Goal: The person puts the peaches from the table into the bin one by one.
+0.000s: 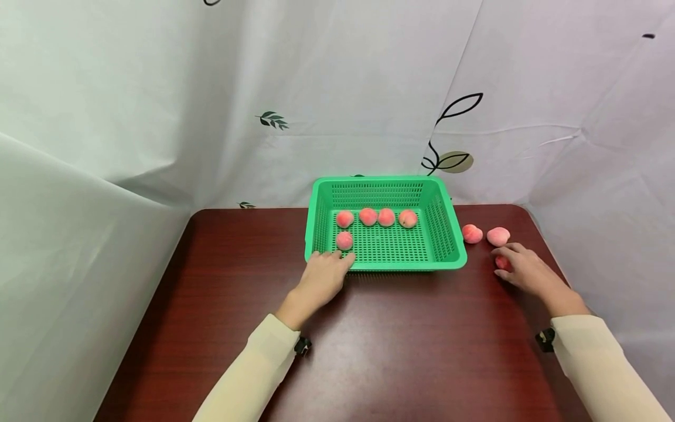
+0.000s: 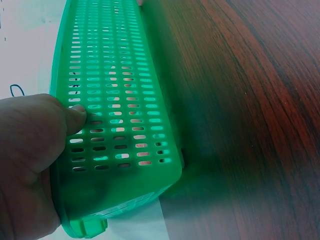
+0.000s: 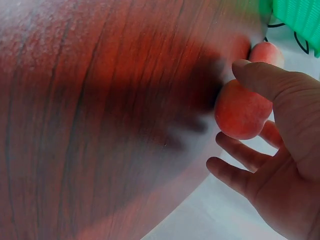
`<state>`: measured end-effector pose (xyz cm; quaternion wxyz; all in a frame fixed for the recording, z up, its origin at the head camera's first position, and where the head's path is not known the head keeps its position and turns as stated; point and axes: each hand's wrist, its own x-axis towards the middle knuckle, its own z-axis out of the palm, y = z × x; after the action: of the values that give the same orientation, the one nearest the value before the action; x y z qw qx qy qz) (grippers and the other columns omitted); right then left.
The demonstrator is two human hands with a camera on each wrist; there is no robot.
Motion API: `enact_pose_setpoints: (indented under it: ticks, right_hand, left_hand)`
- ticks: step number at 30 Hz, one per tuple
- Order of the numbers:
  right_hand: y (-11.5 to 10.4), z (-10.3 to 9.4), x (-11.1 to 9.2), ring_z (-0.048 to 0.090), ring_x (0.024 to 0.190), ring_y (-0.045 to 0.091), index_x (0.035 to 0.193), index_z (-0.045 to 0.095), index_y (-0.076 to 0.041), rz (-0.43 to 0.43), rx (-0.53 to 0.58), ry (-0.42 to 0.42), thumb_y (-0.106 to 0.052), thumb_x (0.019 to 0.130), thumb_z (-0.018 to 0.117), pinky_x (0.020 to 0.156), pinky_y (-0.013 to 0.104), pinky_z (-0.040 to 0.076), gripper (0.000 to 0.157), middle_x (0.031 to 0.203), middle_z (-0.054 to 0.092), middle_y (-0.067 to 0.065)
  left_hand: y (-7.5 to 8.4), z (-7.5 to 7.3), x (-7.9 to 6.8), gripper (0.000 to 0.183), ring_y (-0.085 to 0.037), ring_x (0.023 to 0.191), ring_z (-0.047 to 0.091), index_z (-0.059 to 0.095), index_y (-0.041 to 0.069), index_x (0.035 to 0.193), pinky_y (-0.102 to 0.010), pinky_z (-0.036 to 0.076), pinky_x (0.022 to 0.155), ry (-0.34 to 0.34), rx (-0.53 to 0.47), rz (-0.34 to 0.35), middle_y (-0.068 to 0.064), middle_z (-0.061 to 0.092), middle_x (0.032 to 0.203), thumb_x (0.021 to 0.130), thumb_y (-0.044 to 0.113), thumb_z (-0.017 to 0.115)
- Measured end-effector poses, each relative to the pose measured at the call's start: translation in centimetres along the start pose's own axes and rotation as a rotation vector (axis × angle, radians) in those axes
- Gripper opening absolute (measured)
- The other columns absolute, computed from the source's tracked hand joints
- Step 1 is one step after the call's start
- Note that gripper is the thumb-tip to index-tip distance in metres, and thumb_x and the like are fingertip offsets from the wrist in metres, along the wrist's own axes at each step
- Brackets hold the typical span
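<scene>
A green plastic basket (image 1: 448,263) with slotted walls stands at the back of the table, several peaches (image 1: 387,217) on its floor. My left hand (image 1: 323,277) grips its near rim toward the left corner; in the left wrist view the thumb (image 2: 76,119) lies against the outside wall. To the right of the basket, my right hand (image 1: 523,271) has thumb and fingers around a peach (image 1: 503,262). The right wrist view shows the thumb crossing over this peach (image 3: 242,110), some fingers partly hidden behind it and the others spread below.
Two more peaches, one (image 1: 472,234) by the basket's right side and one (image 1: 498,236) just beyond my right hand, lie on the dark red wooden table (image 1: 401,351). A pale curtain (image 1: 358,105) with leaf prints hangs behind the table and along both sides.
</scene>
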<state>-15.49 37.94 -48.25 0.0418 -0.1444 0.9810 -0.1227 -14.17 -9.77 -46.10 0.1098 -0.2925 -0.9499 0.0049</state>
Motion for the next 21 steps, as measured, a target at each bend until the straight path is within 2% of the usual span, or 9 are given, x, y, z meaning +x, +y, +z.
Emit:
enact_pose_setpoints:
  ticks: [7,14,21]
  right_hand:
    - [0.28,0.27,0.15,0.056,0.108,0.060,0.123,0.062,0.005,-0.020,0.000,-0.017,-0.008,0.086,0.077,0.092,0.070,0.045,0.042,0.125,0.054,0.038]
    - [0.25,0.39,0.25,0.056,0.108,0.059,0.123,0.062,0.006,-0.024,-0.012,-0.012,-0.006,0.086,0.077,0.093,0.069,0.045,0.042,0.123,0.055,0.038]
    - [0.17,0.55,0.32,0.054,0.110,0.059,0.122,0.061,0.007,0.000,0.000,-0.020,-0.004,0.087,0.075,0.094,0.070,0.045,0.040,0.124,0.053,0.038]
  left_hand:
    - [0.10,-0.22,-0.06,0.012,-0.023,0.056,0.051,0.059,0.015,0.099,-0.031,0.025,0.054,-0.024,0.001,-0.004,-0.003,0.062,0.077,0.095,0.005,0.064]
    - [0.08,-0.22,-0.06,0.012,-0.025,0.058,0.056,0.058,0.014,0.095,-0.032,0.027,0.053,0.019,-0.002,0.006,-0.004,0.062,0.076,0.094,0.004,0.064]
    - [0.10,-0.24,-0.12,0.013,-0.026,0.059,0.057,0.058,0.013,0.093,-0.032,0.028,0.053,0.033,-0.016,0.008,-0.005,0.061,0.075,0.092,0.002,0.065]
